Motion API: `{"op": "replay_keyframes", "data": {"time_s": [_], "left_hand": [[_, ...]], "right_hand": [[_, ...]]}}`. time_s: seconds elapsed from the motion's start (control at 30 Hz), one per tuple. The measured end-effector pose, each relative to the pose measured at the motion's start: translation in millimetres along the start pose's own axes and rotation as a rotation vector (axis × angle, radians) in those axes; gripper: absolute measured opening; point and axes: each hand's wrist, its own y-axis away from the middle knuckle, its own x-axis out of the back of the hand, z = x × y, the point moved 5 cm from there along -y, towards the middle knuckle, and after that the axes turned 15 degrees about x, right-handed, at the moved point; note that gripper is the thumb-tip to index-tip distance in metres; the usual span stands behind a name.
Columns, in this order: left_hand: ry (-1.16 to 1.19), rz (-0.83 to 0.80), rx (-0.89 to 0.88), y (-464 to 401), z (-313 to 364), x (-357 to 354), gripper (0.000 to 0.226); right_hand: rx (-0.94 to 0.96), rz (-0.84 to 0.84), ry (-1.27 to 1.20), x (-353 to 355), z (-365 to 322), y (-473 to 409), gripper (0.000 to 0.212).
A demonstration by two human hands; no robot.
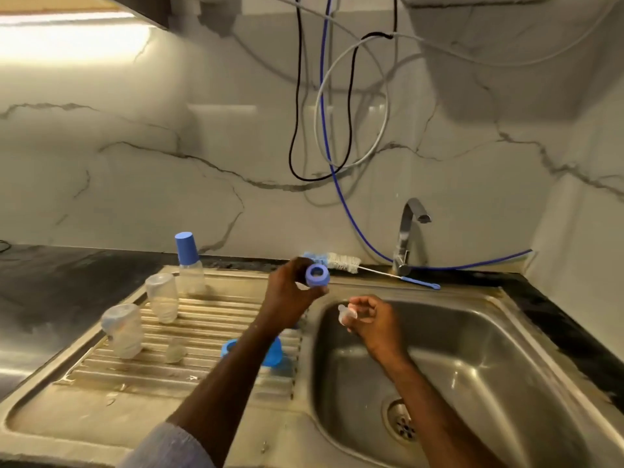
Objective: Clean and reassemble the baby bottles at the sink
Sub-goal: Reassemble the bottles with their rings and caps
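Note:
My left hand (287,298) holds a blue screw ring (316,274) up above the drainboard's right edge, its hole facing me. My right hand (371,320) pinches a clear silicone teat (346,314) over the left side of the sink bowl (472,366). On the ribbed drainboard (202,332) stand two clear bottles upside down (162,297) (123,329), and one assembled bottle with a blue cap (189,261) at the back. A loose clear teat (175,350) sits between them. Blue caps or rings (271,352) lie partly hidden under my left forearm.
A bottle brush (341,261) with a blue handle lies on the sink's back rim. The tap (407,238) stands behind the bowl, with no water running. A blue hose and cables hang down the marble wall. Dark countertop flanks the sink on both sides.

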Motion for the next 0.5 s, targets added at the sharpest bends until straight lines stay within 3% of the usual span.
{"op": "replay_keyframes", "data": {"time_s": [0.2, 0.5], "left_hand": [[0.142, -0.069, 0.099, 22.5, -16.2, -72.2, 0.04], [0.109, -0.031, 0.177, 29.0, -42.2, -84.5, 0.046]], "right_hand": [[0.026, -0.012, 0.065, 20.2, 8.2, -9.3, 0.026], [-0.017, -0.133, -0.067, 15.3, 19.9, -16.9, 0.04]]}}
